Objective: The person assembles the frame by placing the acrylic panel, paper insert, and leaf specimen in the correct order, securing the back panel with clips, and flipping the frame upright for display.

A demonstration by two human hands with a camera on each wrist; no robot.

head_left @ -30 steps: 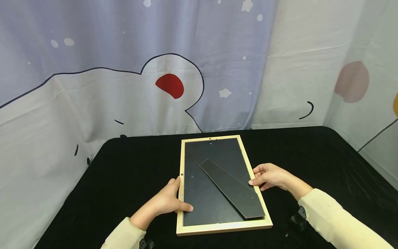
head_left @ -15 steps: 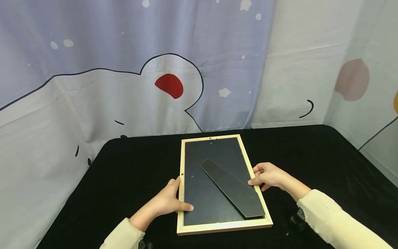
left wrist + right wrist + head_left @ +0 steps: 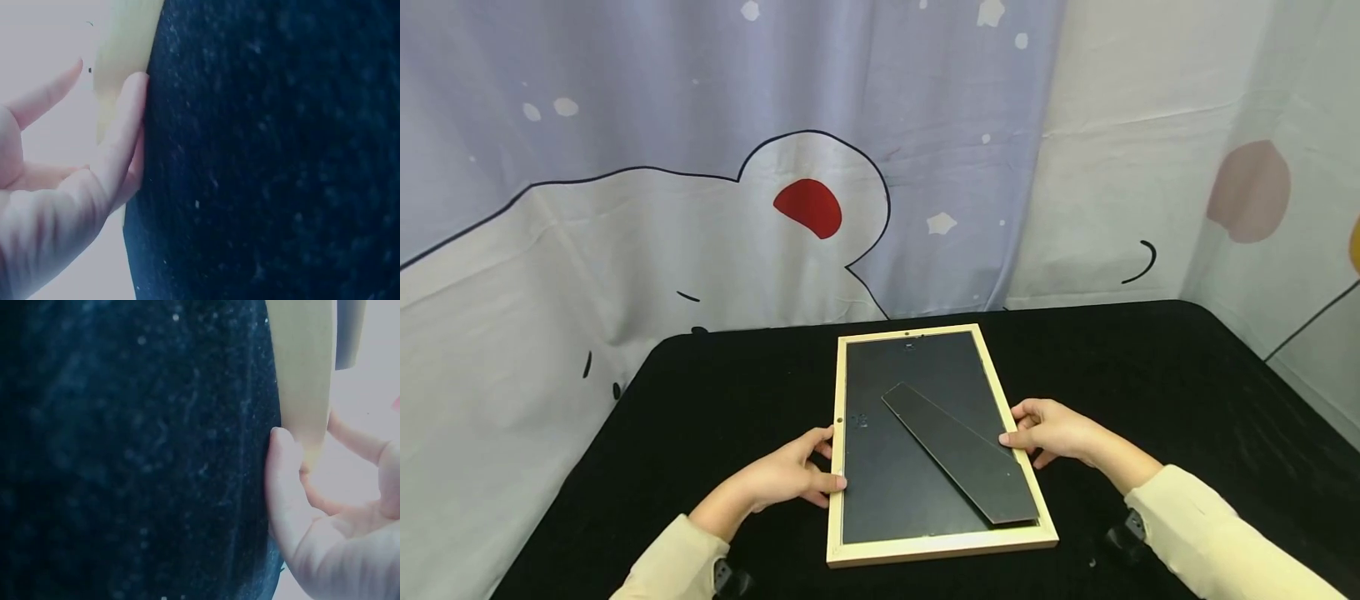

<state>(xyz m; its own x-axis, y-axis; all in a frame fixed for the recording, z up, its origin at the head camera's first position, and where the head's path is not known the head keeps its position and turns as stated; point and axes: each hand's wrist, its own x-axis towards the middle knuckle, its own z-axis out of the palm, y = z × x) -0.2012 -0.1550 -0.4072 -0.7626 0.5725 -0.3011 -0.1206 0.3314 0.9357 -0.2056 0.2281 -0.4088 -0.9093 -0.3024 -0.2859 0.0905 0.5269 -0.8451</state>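
Observation:
In the head view, a picture frame with a light wooden border lies back side up on the black-covered table. A dark stand leg slants across its dark backing board. My left hand is at the left border, its thumb over the wood. In the left wrist view, fingertips touch the frame's outer side, while the thumb stands a little off it. My right hand grips the right border, thumb on top near the stand leg and fingers at the outer side, as the right wrist view also shows.
The black tablecloth spreads around the frame. Behind the table hangs a pale curtain printed with stars and a red shape. Both wrists wear small black devices below cream sleeves.
My left hand has shifted left, drawing its thumb back from the backing board to the border. The right hand keeps its hold, with its wrist slightly lower. The frame stays nearly in place.

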